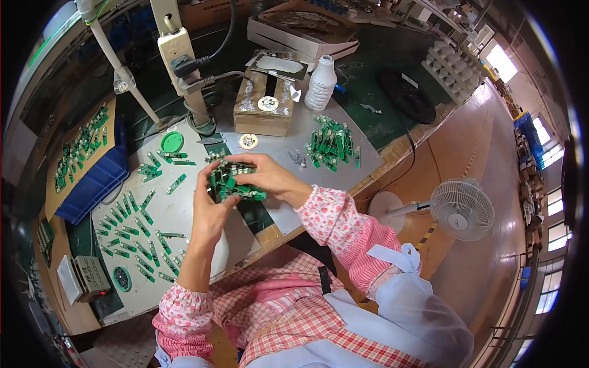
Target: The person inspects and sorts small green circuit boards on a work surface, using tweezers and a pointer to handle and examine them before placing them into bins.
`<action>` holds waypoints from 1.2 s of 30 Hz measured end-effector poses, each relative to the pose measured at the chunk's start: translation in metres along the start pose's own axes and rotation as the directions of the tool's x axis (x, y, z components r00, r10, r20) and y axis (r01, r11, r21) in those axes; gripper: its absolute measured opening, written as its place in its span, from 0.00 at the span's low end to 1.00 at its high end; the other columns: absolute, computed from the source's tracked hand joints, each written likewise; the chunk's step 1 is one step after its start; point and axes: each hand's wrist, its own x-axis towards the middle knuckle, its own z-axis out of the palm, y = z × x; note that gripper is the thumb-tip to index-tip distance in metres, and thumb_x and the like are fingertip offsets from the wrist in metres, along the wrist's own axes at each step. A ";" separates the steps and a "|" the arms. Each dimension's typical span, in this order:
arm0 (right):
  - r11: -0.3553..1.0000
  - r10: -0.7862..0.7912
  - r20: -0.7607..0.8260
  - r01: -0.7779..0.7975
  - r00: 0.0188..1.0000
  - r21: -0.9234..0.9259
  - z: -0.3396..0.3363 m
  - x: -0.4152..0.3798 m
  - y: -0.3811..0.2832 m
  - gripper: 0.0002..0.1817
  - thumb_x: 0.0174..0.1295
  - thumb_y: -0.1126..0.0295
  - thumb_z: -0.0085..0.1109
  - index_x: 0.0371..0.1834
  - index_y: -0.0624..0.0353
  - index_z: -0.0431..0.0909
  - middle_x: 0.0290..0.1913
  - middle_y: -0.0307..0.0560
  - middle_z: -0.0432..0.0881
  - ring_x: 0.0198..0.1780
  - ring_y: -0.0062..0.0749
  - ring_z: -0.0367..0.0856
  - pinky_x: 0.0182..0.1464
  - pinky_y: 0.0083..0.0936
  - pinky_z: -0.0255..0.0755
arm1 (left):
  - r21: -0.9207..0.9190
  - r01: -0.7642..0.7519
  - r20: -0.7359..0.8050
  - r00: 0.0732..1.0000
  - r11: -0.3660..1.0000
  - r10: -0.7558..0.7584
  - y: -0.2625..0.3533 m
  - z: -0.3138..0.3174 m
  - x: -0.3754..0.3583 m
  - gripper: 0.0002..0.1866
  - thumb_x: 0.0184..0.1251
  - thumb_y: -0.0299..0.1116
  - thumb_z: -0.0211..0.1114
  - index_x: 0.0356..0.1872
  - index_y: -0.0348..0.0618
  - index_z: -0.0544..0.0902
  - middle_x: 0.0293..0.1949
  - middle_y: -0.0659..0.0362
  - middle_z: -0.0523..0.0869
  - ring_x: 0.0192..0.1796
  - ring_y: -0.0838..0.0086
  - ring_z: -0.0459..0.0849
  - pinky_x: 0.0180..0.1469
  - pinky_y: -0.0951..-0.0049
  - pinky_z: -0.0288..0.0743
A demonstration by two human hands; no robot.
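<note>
A cluster of small green circuit boards (236, 178) is held between my two hands over the near part of the table. My left hand (208, 199) curves round the left side of the cluster. From the right, my right hand (270, 176) closes its fingers over the top of it. Many similar green boards (132, 230) lie spread on the white sheet to the left of my hands. A heap of green boards (331, 142) rests on the grey sheet to the right. The lower part of the held cluster is partly hidden by my fingers.
Behind my hands stand a cardboard box (264, 113) and a white bottle (321, 83). A blue crate (95, 190) with boards on cardboard is at left. A green lid (172, 141) lies near a post (184, 67) with plugged cables. A fan (461, 208) stands at right.
</note>
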 end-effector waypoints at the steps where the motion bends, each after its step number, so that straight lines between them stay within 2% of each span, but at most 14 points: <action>1: 1.000 -0.025 -0.039 0.024 0.999 -0.009 -0.013 -0.013 -0.005 0.28 0.54 0.81 0.61 0.62 0.66 0.73 0.49 0.48 0.83 0.45 0.25 0.82 0.47 0.20 0.76 | 0.009 -0.079 0.026 0.997 0.997 0.078 -0.007 0.015 0.005 0.41 0.46 0.10 0.64 0.66 0.44 0.65 0.54 0.54 0.76 0.52 0.71 0.79 0.48 0.74 0.79; 3: 0.997 -0.076 -0.120 0.073 0.990 -0.030 -0.043 -0.037 -0.018 0.27 0.55 0.80 0.60 0.62 0.66 0.73 0.49 0.47 0.83 0.45 0.24 0.82 0.48 0.19 0.76 | 0.116 -0.201 0.074 0.978 0.973 0.193 -0.010 0.051 0.016 0.41 0.44 0.12 0.65 0.65 0.43 0.66 0.56 0.54 0.75 0.56 0.69 0.76 0.53 0.72 0.77; 5: 0.997 -0.072 -0.186 0.075 0.980 0.007 -0.076 -0.060 -0.029 0.27 0.56 0.80 0.59 0.62 0.66 0.72 0.51 0.46 0.82 0.47 0.23 0.81 0.50 0.19 0.75 | 0.084 -0.214 0.098 0.974 0.973 0.206 -0.015 0.094 0.029 0.40 0.43 0.12 0.65 0.64 0.42 0.67 0.55 0.54 0.75 0.55 0.69 0.76 0.55 0.73 0.75; 10: 0.999 -0.042 -0.394 0.044 0.918 -0.006 -0.159 -0.092 -0.025 0.26 0.57 0.80 0.58 0.63 0.66 0.73 0.55 0.48 0.80 0.48 0.23 0.80 0.50 0.18 0.74 | -0.014 -0.082 0.213 0.973 0.997 0.083 -0.040 0.188 0.067 0.40 0.42 0.13 0.66 0.64 0.42 0.67 0.53 0.53 0.77 0.56 0.68 0.76 0.55 0.71 0.73; 13: 0.997 -0.071 -0.491 0.057 0.868 -0.042 -0.190 -0.101 -0.022 0.26 0.57 0.81 0.58 0.63 0.66 0.73 0.55 0.49 0.80 0.49 0.23 0.79 0.51 0.19 0.73 | 0.149 -0.154 0.163 0.978 0.977 0.130 -0.047 0.227 0.074 0.40 0.43 0.14 0.67 0.64 0.42 0.67 0.54 0.52 0.76 0.56 0.66 0.76 0.57 0.70 0.72; 16: 0.986 -0.159 -0.563 0.099 0.811 -0.135 -0.217 -0.097 -0.014 0.24 0.58 0.81 0.57 0.61 0.66 0.74 0.55 0.50 0.80 0.51 0.24 0.79 0.52 0.19 0.72 | 0.199 -0.208 0.152 0.972 0.958 0.180 -0.045 0.252 0.079 0.41 0.45 0.17 0.66 0.66 0.44 0.65 0.59 0.44 0.70 0.62 0.54 0.71 0.63 0.64 0.68; 18: 0.937 -0.299 -0.521 0.141 0.800 -0.321 -0.233 -0.094 -0.009 0.23 0.59 0.80 0.56 0.60 0.65 0.75 0.56 0.49 0.80 0.52 0.24 0.78 0.53 0.19 0.72 | 0.244 -0.280 0.139 0.958 0.929 0.252 -0.049 0.262 0.083 0.43 0.46 0.19 0.68 0.69 0.45 0.62 0.64 0.38 0.64 0.66 0.45 0.65 0.67 0.58 0.64; 20: 0.832 -0.419 -0.517 0.088 0.747 -0.547 -0.235 -0.092 -0.009 0.20 0.59 0.78 0.57 0.56 0.61 0.78 0.54 0.47 0.82 0.52 0.31 0.79 0.54 0.24 0.71 | 0.386 -0.244 0.126 0.969 0.890 0.211 -0.041 0.264 0.078 0.43 0.48 0.23 0.70 0.70 0.44 0.62 0.66 0.36 0.62 0.70 0.46 0.62 0.68 0.59 0.63; 23: 0.438 -0.696 -0.390 -0.072 0.603 -0.896 -0.228 -0.090 -0.007 0.17 0.58 0.75 0.59 0.53 0.57 0.79 0.50 0.48 0.82 0.50 0.41 0.78 0.55 0.31 0.70 | 0.449 -0.254 0.153 0.967 0.857 0.206 -0.034 0.256 0.071 0.41 0.52 0.28 0.72 0.70 0.43 0.62 0.68 0.32 0.57 0.72 0.42 0.57 0.69 0.56 0.61; 24: 0.380 -0.744 -0.361 -0.088 0.563 -0.921 -0.224 -0.087 -0.003 0.14 0.60 0.73 0.59 0.50 0.58 0.79 0.48 0.49 0.81 0.49 0.47 0.75 0.55 0.36 0.70 | 0.448 -0.265 0.166 0.963 0.854 0.212 -0.036 0.253 0.070 0.40 0.53 0.29 0.72 0.69 0.43 0.63 0.68 0.32 0.57 0.72 0.42 0.58 0.69 0.56 0.61; 29: 0.188 -0.806 -0.217 -0.109 0.550 -0.976 -0.218 -0.083 0.005 0.13 0.64 0.68 0.58 0.50 0.58 0.79 0.52 0.46 0.81 0.54 0.45 0.74 0.59 0.36 0.66 | 0.454 -0.343 0.180 0.939 0.822 0.293 -0.030 0.230 0.050 0.34 0.56 0.33 0.70 0.65 0.41 0.68 0.67 0.34 0.61 0.69 0.43 0.62 0.67 0.57 0.63; 30: 0.185 -0.795 -0.211 -0.104 0.568 -0.977 -0.220 -0.082 0.006 0.14 0.65 0.66 0.57 0.51 0.58 0.79 0.54 0.47 0.80 0.56 0.45 0.72 0.60 0.37 0.65 | 0.366 -0.268 0.174 0.960 0.891 0.218 -0.023 0.222 0.042 0.31 0.58 0.33 0.69 0.63 0.41 0.70 0.66 0.36 0.63 0.67 0.45 0.66 0.66 0.58 0.65; 31: 0.181 -0.784 -0.203 -0.096 0.586 -0.979 -0.223 -0.081 0.006 0.14 0.66 0.65 0.57 0.52 0.58 0.79 0.56 0.47 0.79 0.57 0.45 0.71 0.61 0.38 0.64 | 0.399 -0.370 0.159 0.929 0.839 0.334 -0.027 0.215 0.036 0.28 0.59 0.33 0.68 0.61 0.41 0.71 0.64 0.38 0.66 0.64 0.47 0.70 0.63 0.61 0.67; 36: 0.101 -0.751 -0.193 -0.179 0.632 -0.979 -0.213 -0.083 -0.017 0.16 0.66 0.62 0.57 0.53 0.56 0.79 0.60 0.47 0.75 0.60 0.46 0.69 0.62 0.38 0.62 | 0.406 -0.331 0.131 0.943 0.852 0.305 -0.015 0.135 0.005 0.21 0.59 0.31 0.67 0.54 0.40 0.75 0.55 0.48 0.75 0.57 0.54 0.76 0.58 0.62 0.72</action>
